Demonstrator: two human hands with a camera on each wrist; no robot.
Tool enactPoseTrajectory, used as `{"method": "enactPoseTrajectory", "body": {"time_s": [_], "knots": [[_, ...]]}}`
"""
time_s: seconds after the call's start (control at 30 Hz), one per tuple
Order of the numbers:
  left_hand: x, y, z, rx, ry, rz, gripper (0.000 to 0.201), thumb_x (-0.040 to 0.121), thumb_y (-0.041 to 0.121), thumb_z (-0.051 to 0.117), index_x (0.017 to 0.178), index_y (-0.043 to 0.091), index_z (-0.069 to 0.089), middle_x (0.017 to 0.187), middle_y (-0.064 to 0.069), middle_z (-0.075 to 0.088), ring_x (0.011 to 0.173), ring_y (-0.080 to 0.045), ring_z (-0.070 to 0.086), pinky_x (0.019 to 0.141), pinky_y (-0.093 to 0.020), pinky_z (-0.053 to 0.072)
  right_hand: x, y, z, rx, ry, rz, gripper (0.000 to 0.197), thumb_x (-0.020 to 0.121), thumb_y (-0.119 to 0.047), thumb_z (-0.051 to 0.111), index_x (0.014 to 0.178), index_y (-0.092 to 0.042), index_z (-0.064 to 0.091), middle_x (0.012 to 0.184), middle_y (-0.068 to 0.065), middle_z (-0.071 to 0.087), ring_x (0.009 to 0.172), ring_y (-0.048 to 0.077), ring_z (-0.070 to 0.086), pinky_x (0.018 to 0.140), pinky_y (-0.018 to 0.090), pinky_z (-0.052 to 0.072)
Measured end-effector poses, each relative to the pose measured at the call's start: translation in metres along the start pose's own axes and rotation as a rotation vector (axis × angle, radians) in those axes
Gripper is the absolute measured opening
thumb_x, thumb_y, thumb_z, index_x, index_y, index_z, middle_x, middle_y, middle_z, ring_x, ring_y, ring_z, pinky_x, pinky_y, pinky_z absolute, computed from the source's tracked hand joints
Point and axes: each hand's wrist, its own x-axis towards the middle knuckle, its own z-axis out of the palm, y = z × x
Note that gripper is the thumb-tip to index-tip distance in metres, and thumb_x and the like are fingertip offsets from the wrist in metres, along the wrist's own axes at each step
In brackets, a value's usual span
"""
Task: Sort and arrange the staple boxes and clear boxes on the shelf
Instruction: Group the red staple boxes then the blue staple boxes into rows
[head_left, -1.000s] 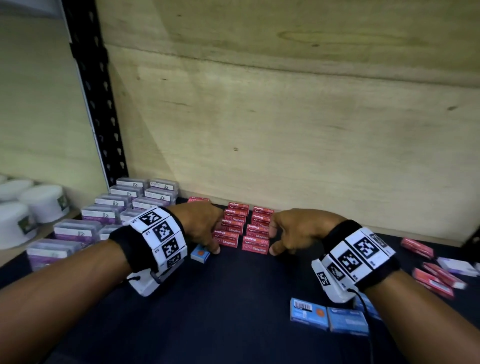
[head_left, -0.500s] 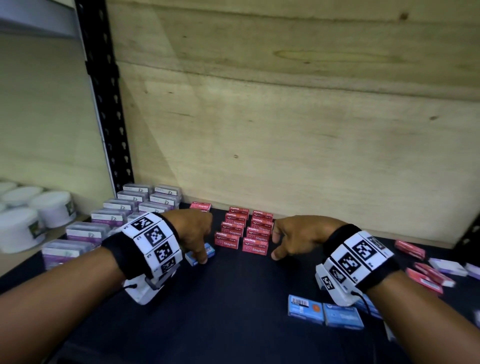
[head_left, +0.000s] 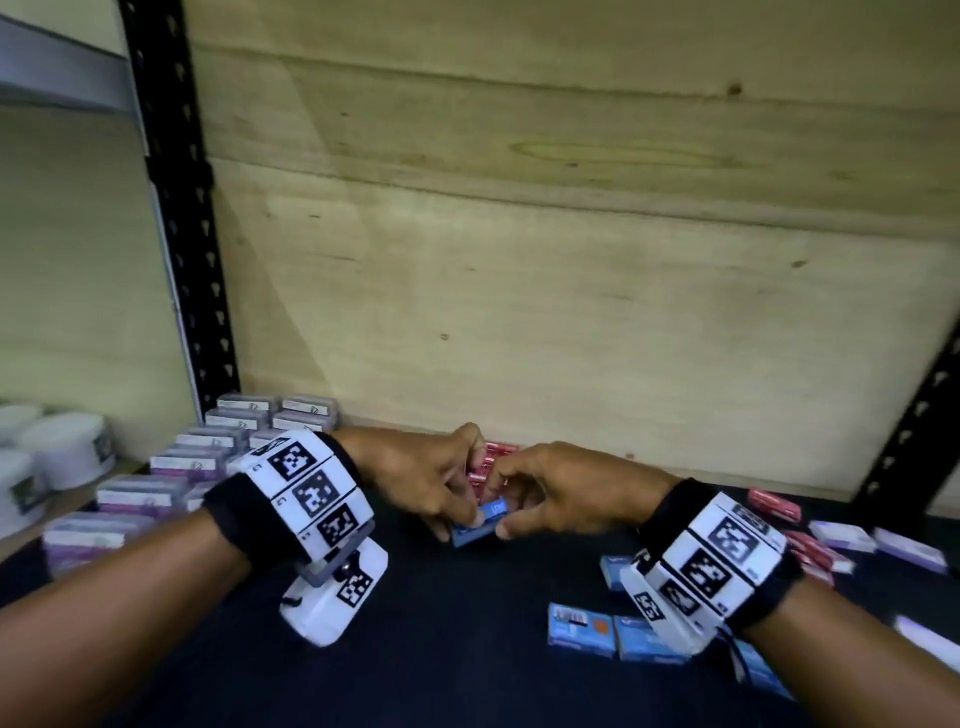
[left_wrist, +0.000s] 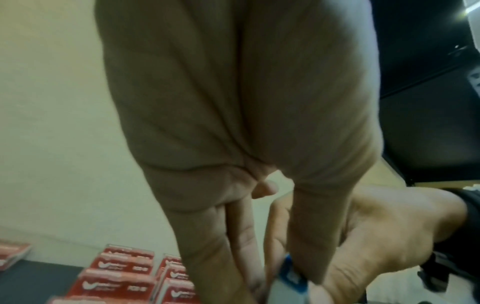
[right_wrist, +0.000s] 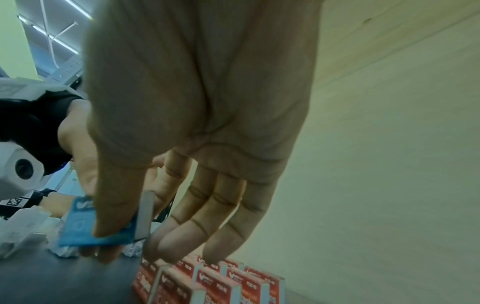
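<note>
While both hands, left (head_left: 426, 478) and right (head_left: 561, 493), pinch one small blue cardboard box (head_left: 480, 522), glossy red boxes (right_wrist: 207, 281) stand behind.

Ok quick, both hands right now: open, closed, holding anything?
Left hand: pinching the blue box.
Right hand: pinching the same blue box, thumb on its face.

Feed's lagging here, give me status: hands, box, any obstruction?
Left hand and right hand both pinch one blue staple box, low over the shelf mat. Red staple boxes stacked right behind. Nothing blocking.
</note>
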Motion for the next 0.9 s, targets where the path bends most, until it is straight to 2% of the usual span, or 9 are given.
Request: {"method": "enactPoseTrajectory", "body": {"time_s": [0.07, 0.17, 0.27, 0.37, 0.47, 0.57, 0.7, 0.8, 0.9], "knots": [[0.005, 0.005, 0.004, 0.004, 0.001, 0.026, 0.034, 0.096, 0.014, 0.059, 0.102, 0.017, 0.025, 0.113, -0.018, 0.066, 0.084, -0.021, 0.066, 0.078, -0.03, 0.057, -0.004, 0.004, 0.0, -0.013, 0.022, -0.002, 0.017, 0.084, -0.035, 0.075, 0.096, -0.031, 0.063, 0.088, -0.009, 0.067, 0.084, 0.014, 0.065, 0.077, 0.032, 0.051], [0.009, 0.002, 0.006, 0.019, 0.045, 0.011, 0.037, 0.093, 0.023, 0.064, 0.11, 0.02, 0.031, 0.1, -0.012, 0.068, 0.077, -0.014, 0.064, 0.076, -0.031, 0.059, -0.011, 0.02, -0.005, -0.007, 0.009, 0.075, 0.017, 0.084, -0.034, 0.076, 0.097, -0.027, 0.067, 0.09, -0.007, 0.071, 0.082, 0.013, 0.067, 0.08, 0.035, 0.053], [0.008, -0.008, 0.002, 0.261, 0.058, -0.08, 0.034, 0.089, 0.036, 0.068, 0.113, 0.023, 0.048, 0.097, -0.003, 0.068, 0.074, -0.01, 0.062, 0.076, -0.031, 0.055, -0.018, 0.044, -0.012, -0.067, -0.007, 0.218, 0.02, 0.085, -0.035, 0.075, 0.099, -0.026, 0.064, 0.09, -0.006, 0.072, 0.08, 0.013, 0.066, 0.079, 0.035, 0.053], [0.006, -0.019, 0.001, 0.471, 0.053, -0.151, 0.031, 0.086, 0.038, 0.071, 0.112, 0.026, 0.06, 0.103, 0.008, 0.067, 0.083, -0.006, 0.061, 0.078, -0.023, 0.049, -0.025, 0.068, -0.019, -0.134, -0.022, 0.367, 0.018, 0.086, -0.033, 0.073, 0.096, -0.027, 0.06, 0.087, -0.007, 0.071, 0.077, 0.01, 0.065, 0.07, 0.026, 0.046], [0.005, -0.027, 0.003, 0.532, 0.017, -0.176, 0.037, 0.083, 0.032, 0.075, 0.117, 0.028, 0.06, 0.109, 0.009, 0.061, 0.092, -0.008, 0.059, 0.076, -0.02, 0.047, -0.028, 0.087, -0.022, -0.153, -0.015, 0.461, 0.015, 0.087, -0.031, 0.072, 0.094, -0.027, 0.06, 0.085, -0.012, 0.068, 0.084, 0.011, 0.064, 0.073, 0.025, 0.046], [0.006, -0.03, 0.004, 0.633, 0.002, -0.179, 0.043, 0.079, 0.027, 0.078, 0.118, 0.028, 0.06, 0.105, 0.012, 0.054, 0.085, -0.006, 0.052, 0.064, -0.015, 0.038, -0.027, 0.096, -0.021, -0.119, -0.012, 0.487, 0.015, 0.085, -0.031, 0.075, 0.09, -0.028, 0.061, 0.085, -0.012, 0.069, 0.084, 0.01, 0.064, 0.073, 0.024, 0.046], [0.008, -0.029, 0.004, 0.69, 0.008, -0.165, 0.045, 0.077, 0.029, 0.08, 0.118, 0.03, 0.061, 0.099, 0.014, 0.053, 0.078, -0.002, 0.05, 0.069, -0.018, 0.038, -0.023, 0.1, -0.018, -0.124, -0.02, 0.496, 0.017, 0.082, -0.034, 0.077, 0.088, -0.027, 0.062, 0.084, -0.011, 0.068, 0.083, 0.01, 0.063, 0.073, 0.025, 0.046], [0.009, -0.029, 0.004, 0.711, 0.019, -0.161, 0.045, 0.078, 0.031, 0.079, 0.119, 0.031, 0.061, 0.096, 0.015, 0.052, 0.083, -0.005, 0.052, 0.073, -0.019, 0.039, -0.019, 0.102, -0.016, -0.129, -0.027, 0.503, 0.019, 0.081, -0.035, 0.079, 0.089, -0.026, 0.063, 0.084, -0.011, 0.066, 0.08, 0.009, 0.061, 0.071, 0.024, 0.045], [0.008, -0.032, 0.003, 0.709, 0.026, -0.146, 0.045, 0.077, 0.032, 0.08, 0.117, 0.032, 0.062, 0.094, 0.018, 0.054, 0.086, -0.004, 0.054, 0.071, -0.017, 0.039, -0.02, 0.105, -0.018, -0.081, -0.049, 0.496, 0.021, 0.079, -0.031, 0.081, 0.091, -0.026, 0.065, 0.083, -0.011, 0.069, 0.078, 0.008, 0.063, 0.07, 0.024, 0.045]]}}
